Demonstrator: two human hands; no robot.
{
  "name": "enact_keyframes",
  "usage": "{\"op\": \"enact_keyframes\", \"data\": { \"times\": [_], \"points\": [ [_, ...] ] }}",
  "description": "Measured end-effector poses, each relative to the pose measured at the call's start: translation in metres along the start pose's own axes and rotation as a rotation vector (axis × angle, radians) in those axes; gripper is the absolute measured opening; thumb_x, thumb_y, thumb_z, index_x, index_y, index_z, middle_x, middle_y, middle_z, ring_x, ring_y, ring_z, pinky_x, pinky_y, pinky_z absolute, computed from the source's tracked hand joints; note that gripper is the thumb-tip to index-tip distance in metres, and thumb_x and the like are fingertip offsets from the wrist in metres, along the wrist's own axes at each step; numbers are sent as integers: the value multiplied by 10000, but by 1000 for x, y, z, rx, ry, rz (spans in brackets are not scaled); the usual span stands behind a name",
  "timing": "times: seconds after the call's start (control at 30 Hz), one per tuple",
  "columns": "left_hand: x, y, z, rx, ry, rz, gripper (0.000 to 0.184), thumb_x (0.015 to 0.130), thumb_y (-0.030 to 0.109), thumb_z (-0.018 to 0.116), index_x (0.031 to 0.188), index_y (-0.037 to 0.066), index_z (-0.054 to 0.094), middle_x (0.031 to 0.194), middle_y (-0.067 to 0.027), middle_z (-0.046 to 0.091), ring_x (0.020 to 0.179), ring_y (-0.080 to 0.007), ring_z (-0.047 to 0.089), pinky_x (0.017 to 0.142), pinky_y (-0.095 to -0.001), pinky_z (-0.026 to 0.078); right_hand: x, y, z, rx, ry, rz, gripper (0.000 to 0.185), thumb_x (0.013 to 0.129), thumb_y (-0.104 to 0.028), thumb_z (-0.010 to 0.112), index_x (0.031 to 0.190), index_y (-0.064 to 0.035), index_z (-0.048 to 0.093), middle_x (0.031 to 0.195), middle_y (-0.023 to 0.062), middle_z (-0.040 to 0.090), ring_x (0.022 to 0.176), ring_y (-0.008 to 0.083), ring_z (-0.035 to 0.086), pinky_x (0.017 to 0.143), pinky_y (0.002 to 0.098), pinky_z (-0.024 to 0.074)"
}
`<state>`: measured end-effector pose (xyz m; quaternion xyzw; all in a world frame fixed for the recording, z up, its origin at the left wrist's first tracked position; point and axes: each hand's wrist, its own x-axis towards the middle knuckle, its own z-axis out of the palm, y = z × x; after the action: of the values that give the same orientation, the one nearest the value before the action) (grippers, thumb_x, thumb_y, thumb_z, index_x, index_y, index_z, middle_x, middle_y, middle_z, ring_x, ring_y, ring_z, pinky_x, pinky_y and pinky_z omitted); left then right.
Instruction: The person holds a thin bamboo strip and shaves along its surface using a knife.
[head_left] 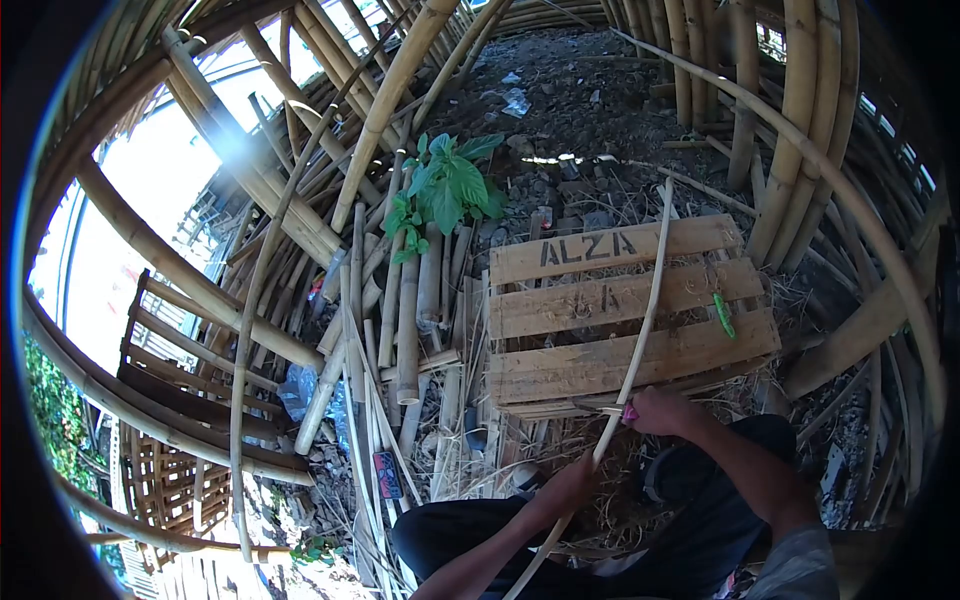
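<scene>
My left hand [567, 488] is closed around a long, pale bamboo strip [648, 310], below the blade. The strip runs from the bottom edge up across a wooden crate [540, 372] marked "ALZA". Just above it on the strip, my right hand [662, 411] grips the pink handle of a knife [598, 405]. Its blade points left and lies across or against the strip; I cannot tell whether it cuts in. On the crate's slats rest fine shavings and a slim bright green object [723, 316] whose kind is unclear.
Cut bamboo poles [408, 330] and thin strips [372, 420] lie to the left, beside a leafy plant [450, 185]. A small red and blue object [386, 475] lies near my left knee. A curved bamboo pole [830, 170] arches on the right. Stony ground [570, 100] stretches beyond the crate.
</scene>
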<state>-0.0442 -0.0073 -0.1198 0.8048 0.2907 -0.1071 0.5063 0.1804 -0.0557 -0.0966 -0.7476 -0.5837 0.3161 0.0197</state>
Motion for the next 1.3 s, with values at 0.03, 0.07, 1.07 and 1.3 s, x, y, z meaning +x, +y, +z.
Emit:
{"op": "enact_keyframes", "data": {
  "times": [0.03,0.07,1.07,1.3],
  "points": [
    [0,1,-1,-15,-6,-2,348,929,253,429,1121,-31,376,875,-284,581,890,-456,556,733,-474,428,1,1,1,-7,9,1,343,770,-297,594,842,34,644,800,246,629,783,379,628,739,448,506],
    [0,0,0,-15,-6,-2,348,929,253,429,1121,-31,376,875,-284,581,890,-456,556,733,-474,428,0,1,1,-7,8,1,343,770,-297,594,842,34,644,800,246,629,783,379,628,739,448,506],
    [-7,17,-14,-334,49,34,164,873,166,433,973,49,488,734,-3,464,679,-101,454,590,-270,392,8,11,-1,173,323,101,278,780,-221,522,733,30,631,688,253,602,712,407,614,682,481,481],
    [-4,9,-8,-368,76,42,186,883,161,410,1000,41,490,740,14,443,685,-90,433,597,-260,381,-2,-6,3,163,81,-121,310,781,-260,554,737,40,619,673,262,584,686,407,606,635,467,467]
  ]
}}
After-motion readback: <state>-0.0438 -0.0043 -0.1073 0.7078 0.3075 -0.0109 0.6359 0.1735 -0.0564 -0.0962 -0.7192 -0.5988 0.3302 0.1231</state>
